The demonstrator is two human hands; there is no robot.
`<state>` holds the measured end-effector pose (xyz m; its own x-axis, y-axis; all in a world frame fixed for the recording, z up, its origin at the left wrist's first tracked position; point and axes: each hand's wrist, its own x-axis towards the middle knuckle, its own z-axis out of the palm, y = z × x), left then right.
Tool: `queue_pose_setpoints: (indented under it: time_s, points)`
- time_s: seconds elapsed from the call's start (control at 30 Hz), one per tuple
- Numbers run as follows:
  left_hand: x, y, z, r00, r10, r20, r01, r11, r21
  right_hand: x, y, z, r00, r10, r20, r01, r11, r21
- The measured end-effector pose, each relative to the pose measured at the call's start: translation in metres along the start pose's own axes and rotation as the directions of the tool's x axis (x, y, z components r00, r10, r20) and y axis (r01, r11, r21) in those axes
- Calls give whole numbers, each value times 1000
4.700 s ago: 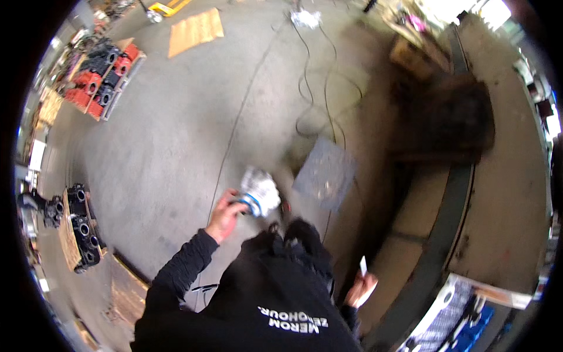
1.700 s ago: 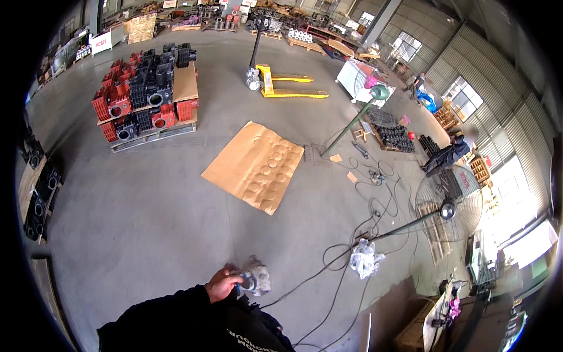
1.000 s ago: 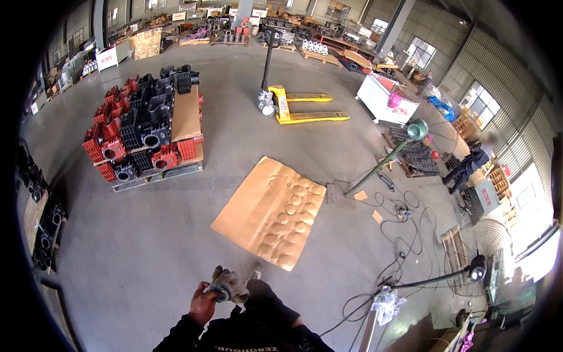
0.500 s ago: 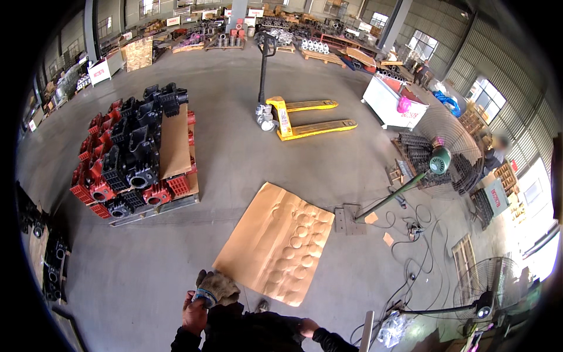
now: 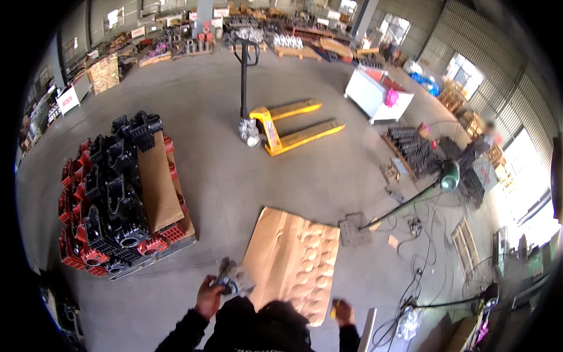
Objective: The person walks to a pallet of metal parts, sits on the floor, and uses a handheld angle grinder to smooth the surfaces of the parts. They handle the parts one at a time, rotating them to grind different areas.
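Note:
My left hand [image 5: 208, 298] is closed on a pair of grey work gloves [image 5: 237, 279] with blue cuffs, held out in front of my body. At lower right, my right hand [image 5: 345, 314] is closed on a small yellow object [image 5: 335, 308], too small to name. Between the hands and beyond them, a brown cardboard sheet [image 5: 265, 252] lies flat on the floor, with rows of round dents pressed into it. My dark-clothed body hides its near edge.
A pallet of black and red castings [image 5: 117, 199] stands left, with cardboard [image 5: 157, 188] on it. Ahead is a yellow pallet jack [image 5: 305, 134]. At right are a green floor fan [image 5: 449, 175], cables [image 5: 431, 246] and a white bin [image 5: 375, 97]. A person [image 5: 476, 149] is at far right.
My left hand has moved right and slightly up with the gloves. My right hand has come out from beside my body, showing the yellow object. The view has shifted.

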<state>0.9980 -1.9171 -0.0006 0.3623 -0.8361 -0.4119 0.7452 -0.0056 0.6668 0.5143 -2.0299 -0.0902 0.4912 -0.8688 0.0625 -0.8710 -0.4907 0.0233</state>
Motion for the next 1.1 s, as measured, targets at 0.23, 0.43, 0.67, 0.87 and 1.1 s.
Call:
queue_pose_setpoints:
  time_s: [0.23, 0.43, 0.67, 0.87, 1.1]
  points:
    - [121, 75, 25, 987, 87, 135, -125, 944, 306, 247, -142, -293, 786, 588, -190, 197, 53, 979]
    - [196, 70, 85, 997, -67, 40, 65, 997, 49, 345, -153, -326, 629, 468, -621, 518, 342, 784]
    - [303, 56, 69, 994, 91, 65, -111, 894, 434, 465, -128, -343, 623, 516, -588, 646, 85, 759]
    - [384, 69, 152, 982, 164, 88, -186, 838, 514, 558, -83, -346, 624, 551, -554, 648, 31, 761]
    - [482, 85, 258, 986, -167, 4, 167, 985, 37, 649, -28, -340, 584, 582, -566, 628, 117, 769]
